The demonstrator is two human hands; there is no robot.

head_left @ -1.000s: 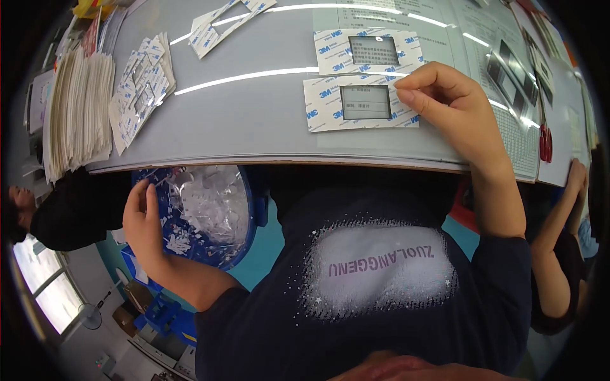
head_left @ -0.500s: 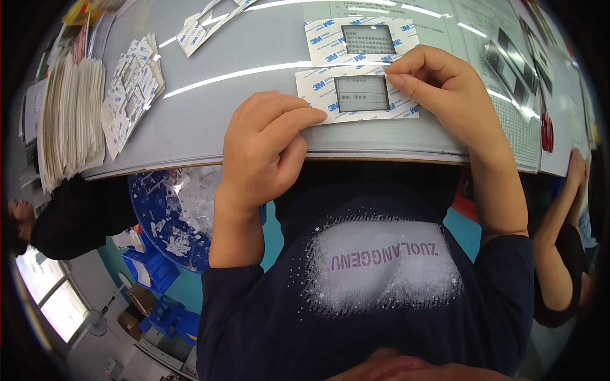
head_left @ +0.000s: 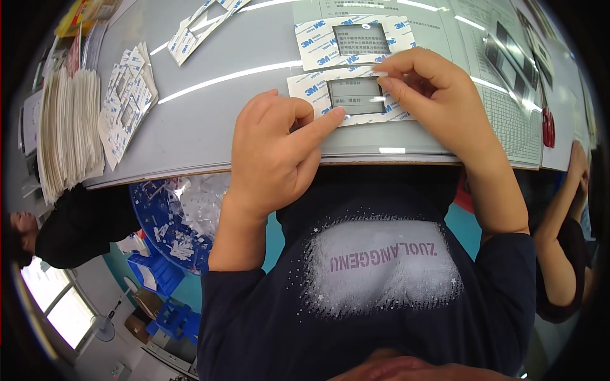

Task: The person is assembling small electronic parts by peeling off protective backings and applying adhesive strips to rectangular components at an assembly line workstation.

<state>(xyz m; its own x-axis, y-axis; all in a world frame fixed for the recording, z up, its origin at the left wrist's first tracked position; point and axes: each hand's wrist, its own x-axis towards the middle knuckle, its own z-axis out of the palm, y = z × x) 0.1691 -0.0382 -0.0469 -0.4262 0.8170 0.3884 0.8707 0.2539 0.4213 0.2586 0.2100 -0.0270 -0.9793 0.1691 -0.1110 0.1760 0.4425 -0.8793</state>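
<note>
A white adhesive-backed card frame (head_left: 306,89), with blue print and a dark-edged clear window (head_left: 356,92), lies flat near the table's front edge. My left hand (head_left: 273,149) comes from the left. Its index finger is stretched out, with the tip on the window's lower edge, and the other fingers are bent. At the window's upper right corner, my right hand (head_left: 438,95) holds thumb and index finger close together in a pinch. Whatever is between those fingertips is too small to make out. A second similar frame (head_left: 400,32) lies just beyond the first.
Stacked loose adhesive frames (head_left: 121,120) and a tall row of pale sheets (head_left: 67,127) stand at the left. Dark rectangular panels (head_left: 508,57) and red-handled scissors (head_left: 548,127) lie at the right. Below the table is a blue bin (head_left: 149,213) of scraps. Another person's arm (head_left: 559,228) shows at far right.
My left index finger has moved right, from the frame's left end to the window's lower edge. My right fingertips have stayed by the window's upper right corner. The view has shifted slightly.
</note>
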